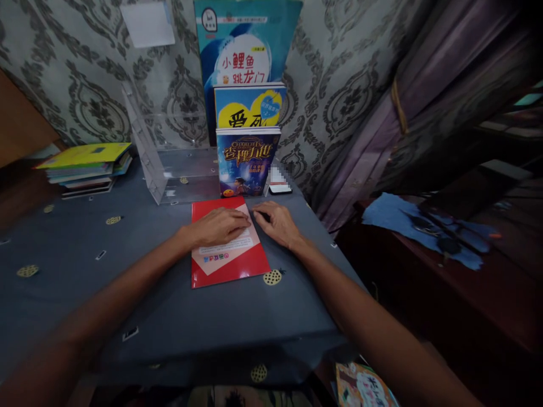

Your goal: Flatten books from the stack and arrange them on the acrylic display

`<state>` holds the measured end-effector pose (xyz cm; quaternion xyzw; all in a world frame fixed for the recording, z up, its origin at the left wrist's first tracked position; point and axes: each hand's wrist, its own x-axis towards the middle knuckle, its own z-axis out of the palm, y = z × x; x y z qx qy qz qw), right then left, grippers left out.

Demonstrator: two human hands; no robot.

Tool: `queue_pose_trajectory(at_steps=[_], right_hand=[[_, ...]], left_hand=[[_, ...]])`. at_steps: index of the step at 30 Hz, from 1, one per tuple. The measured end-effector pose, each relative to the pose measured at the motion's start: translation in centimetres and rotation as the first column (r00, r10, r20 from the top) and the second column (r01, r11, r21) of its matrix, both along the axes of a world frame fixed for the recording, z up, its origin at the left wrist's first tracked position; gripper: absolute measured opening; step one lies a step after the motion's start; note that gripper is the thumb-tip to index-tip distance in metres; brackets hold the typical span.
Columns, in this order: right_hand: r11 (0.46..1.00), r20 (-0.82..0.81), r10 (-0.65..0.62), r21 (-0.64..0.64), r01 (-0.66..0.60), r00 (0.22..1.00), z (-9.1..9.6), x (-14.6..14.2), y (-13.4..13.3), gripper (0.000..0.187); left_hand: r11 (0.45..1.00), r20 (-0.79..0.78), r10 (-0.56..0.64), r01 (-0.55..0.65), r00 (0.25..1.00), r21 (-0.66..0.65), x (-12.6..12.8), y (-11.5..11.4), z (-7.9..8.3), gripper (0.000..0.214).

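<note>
A thin red book (231,268) with a pale panel on its cover lies flat on the grey tablecloth (127,294). My left hand (218,226) rests palm down on the cover, its fingers stretched flat. My right hand (278,222) sits at the book's right edge with fingers curled down, touching the edge near the top right corner. Just behind the red book, three books stand upright in a clear acrylic stand (165,169): a dark blue one (246,164) in front, a blue and yellow one (250,105) behind it, and a tall teal one (248,42) at the back.
A stack of books with a yellow one on top (87,167) lies at the table's far left. A small white object (280,186) sits right of the stand. Curtains (424,96) hang on the right, above a dark wooden surface with blue cloth (419,223). Another book (362,387) lies below the table's front edge.
</note>
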<state>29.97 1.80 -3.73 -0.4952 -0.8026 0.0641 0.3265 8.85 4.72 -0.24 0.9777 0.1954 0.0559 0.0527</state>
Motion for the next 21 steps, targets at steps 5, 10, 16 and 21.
queue_pose_trajectory(at_steps=[5,10,16,21], right_hand=[[0.994,0.006,0.106,-0.040,-0.106,0.994,0.6,-0.3,-0.5,0.028],[0.988,0.000,0.138,-0.069,-0.138,0.990,0.6,-0.3,-0.4,0.032],[0.989,-0.005,0.126,-0.079,-0.127,0.992,0.2,-0.1,-0.3,0.031],[0.985,-0.013,0.131,-0.111,-0.132,0.991,0.2,0.0,-0.2,0.030]], left_hand=[[0.998,-0.039,-0.065,0.065,0.997,-0.001,0.4,-0.8,0.5,0.028],[0.999,-0.089,-0.027,0.031,0.996,0.039,0.7,-1.6,0.9,0.027],[0.991,-0.122,-0.072,0.085,0.990,0.107,1.3,-3.2,1.3,0.026],[0.986,-0.123,-0.161,0.166,0.979,0.027,1.6,-5.0,2.2,0.020]])
